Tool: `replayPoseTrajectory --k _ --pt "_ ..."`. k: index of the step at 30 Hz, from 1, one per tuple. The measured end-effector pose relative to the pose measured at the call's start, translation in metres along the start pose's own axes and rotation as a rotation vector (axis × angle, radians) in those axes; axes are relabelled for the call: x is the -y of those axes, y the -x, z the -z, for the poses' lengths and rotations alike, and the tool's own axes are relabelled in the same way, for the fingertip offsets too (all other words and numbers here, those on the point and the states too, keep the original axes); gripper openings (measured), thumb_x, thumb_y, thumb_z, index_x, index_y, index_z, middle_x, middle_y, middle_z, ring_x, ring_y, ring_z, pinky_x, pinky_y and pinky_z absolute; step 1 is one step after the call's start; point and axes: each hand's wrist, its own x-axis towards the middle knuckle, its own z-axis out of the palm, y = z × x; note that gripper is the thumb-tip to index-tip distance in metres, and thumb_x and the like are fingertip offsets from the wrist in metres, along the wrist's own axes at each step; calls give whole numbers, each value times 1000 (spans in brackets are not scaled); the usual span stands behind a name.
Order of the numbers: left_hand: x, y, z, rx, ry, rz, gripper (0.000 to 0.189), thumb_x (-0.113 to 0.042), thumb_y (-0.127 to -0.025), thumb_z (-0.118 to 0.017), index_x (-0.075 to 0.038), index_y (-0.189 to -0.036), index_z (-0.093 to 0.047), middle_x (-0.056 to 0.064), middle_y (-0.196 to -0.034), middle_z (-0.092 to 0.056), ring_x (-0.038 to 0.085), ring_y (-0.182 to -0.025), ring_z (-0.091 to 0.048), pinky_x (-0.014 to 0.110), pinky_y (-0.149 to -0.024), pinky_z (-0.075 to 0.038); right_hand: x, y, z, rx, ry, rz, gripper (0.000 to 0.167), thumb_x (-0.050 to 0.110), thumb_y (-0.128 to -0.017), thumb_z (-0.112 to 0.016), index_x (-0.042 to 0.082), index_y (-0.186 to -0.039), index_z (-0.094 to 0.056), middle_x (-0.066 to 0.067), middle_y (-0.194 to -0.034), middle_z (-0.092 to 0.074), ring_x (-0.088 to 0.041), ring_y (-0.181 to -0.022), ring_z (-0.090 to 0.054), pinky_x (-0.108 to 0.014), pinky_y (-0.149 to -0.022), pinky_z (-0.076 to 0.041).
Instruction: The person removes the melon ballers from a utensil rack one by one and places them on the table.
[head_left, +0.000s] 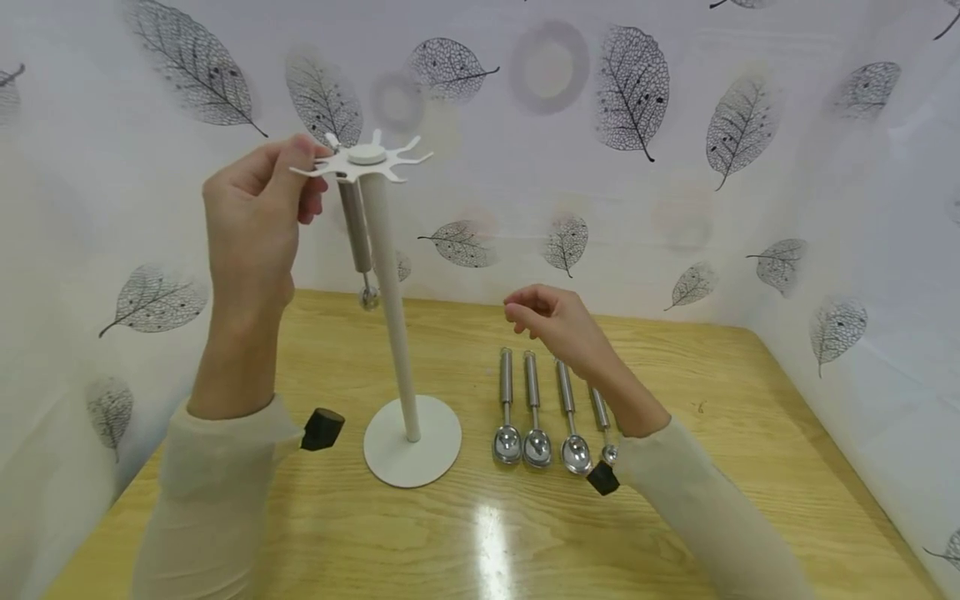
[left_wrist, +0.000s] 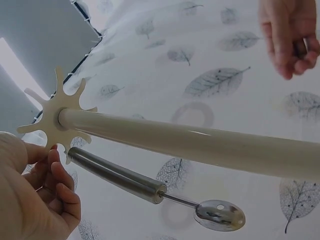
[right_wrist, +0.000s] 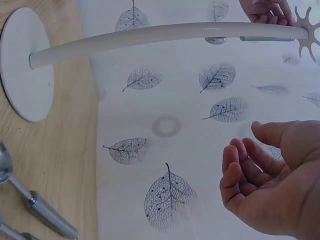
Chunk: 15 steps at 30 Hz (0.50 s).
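My left hand (head_left: 258,196) is raised at the top of a white hanging rack (head_left: 386,292), thumb and index finger pinched at one hook, by the handle end of a steel melon baller (left_wrist: 117,175). The melon baller hangs down beside the post, its small bowl lowest, a hole showing in it. Its top end is partly hidden by the fingers and hook; I cannot tell whether the hook bears it. My right hand (head_left: 558,325) hovers over the back of the table, fingers loosely curled, holding nothing. Below it lie several steel spoons (head_left: 532,408) with tubular handles.
The rack's round white base (head_left: 412,467) stands on the wooden table (head_left: 480,533), left of the spoons. A curtain with a leaf print (head_left: 487,117) encloses the table at the back and sides. A black block (head_left: 322,429) projects at the left cuff, another (head_left: 602,477) at the right.
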Motion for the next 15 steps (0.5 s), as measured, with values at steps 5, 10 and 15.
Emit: replayPoseTrajectory --k 5,10,15 --pt "-1 0 1 0 -3 12 20 -19 -103 -73 -6 -89 -81 5 -72 -64 17 -64 -51 20 -61 -44 19 -20 -13 35 -43 68 25 21 -108 -65 4 -126 -71 -9 -103 -72 -25 -93 -65 -32 -78 -54" --pt "-1 -1 1 14 -15 7 21 -20 -103 -73 -6 -89 -81 6 -73 -63 17 -64 -50 21 -62 -43 35 -37 -24 62 -97 119 24 17 -108 -64 1 -125 -71 -11 -103 -71 -25 -92 -66 -30 -77 -55" --pt "-1 -2 1 36 -25 -10 21 -19 -103 -73 -6 -88 -81 5 -73 -63 17 -64 -49 21 -62 -42 52 -49 -34 90 -147 163 22 14 -109 -63 -1 -124 -70 -11 -105 -71 -25 -92 -65 -30 -75 -54"
